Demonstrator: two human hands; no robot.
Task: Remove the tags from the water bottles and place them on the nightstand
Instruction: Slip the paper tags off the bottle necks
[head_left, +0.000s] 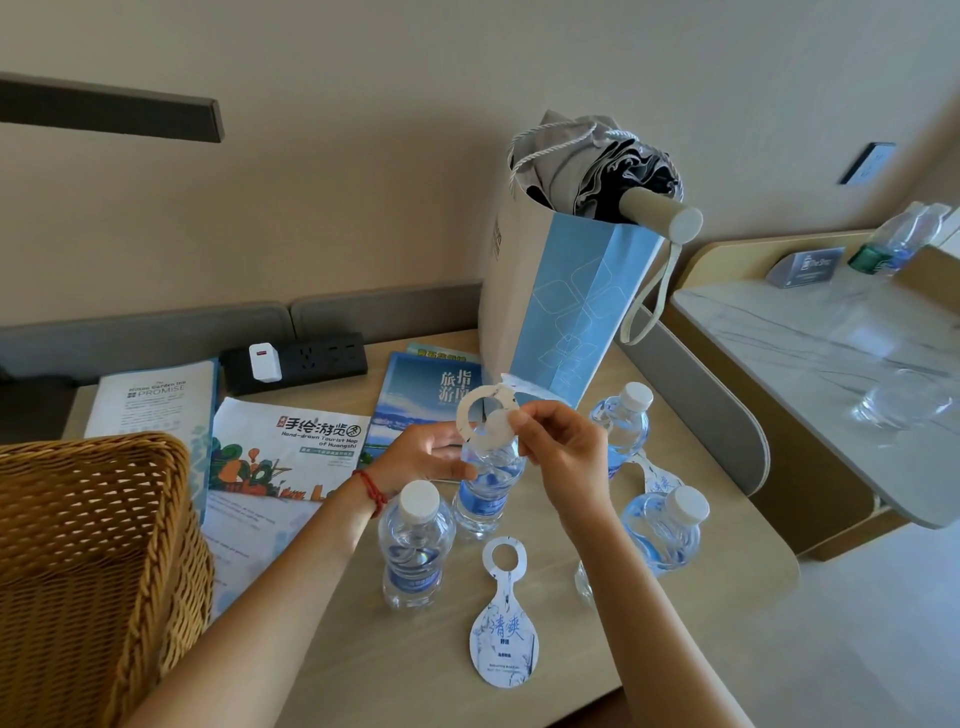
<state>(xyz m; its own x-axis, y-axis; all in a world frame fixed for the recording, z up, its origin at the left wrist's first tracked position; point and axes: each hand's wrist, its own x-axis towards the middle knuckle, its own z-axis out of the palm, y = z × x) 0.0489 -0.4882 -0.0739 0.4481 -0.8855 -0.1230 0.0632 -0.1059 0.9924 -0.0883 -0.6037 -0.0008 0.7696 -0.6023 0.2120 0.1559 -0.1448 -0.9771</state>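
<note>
Several small clear water bottles with white caps stand on the beige nightstand (727, 587). My left hand (421, 452) grips the neck of the middle bottle (485, 493). My right hand (563, 447) pinches a white ring tag (470, 415) lifted just above that bottle's cap. A front bottle (415, 551) stands untagged. One removed tag (504, 629) with blue print lies flat near the front edge. The right front bottle (665, 530) and the far right bottle (623, 421) flank another tag (657, 478), which shows between them.
A woven basket (88, 545) fills the left foreground. Brochures (285, 447) and a map booklet (415, 400) cover the nightstand's back half, beside a black power strip (301, 358). A paper bag (566, 312) holding an umbrella stands behind the bottles. A marble-topped desk (810, 343) lies right.
</note>
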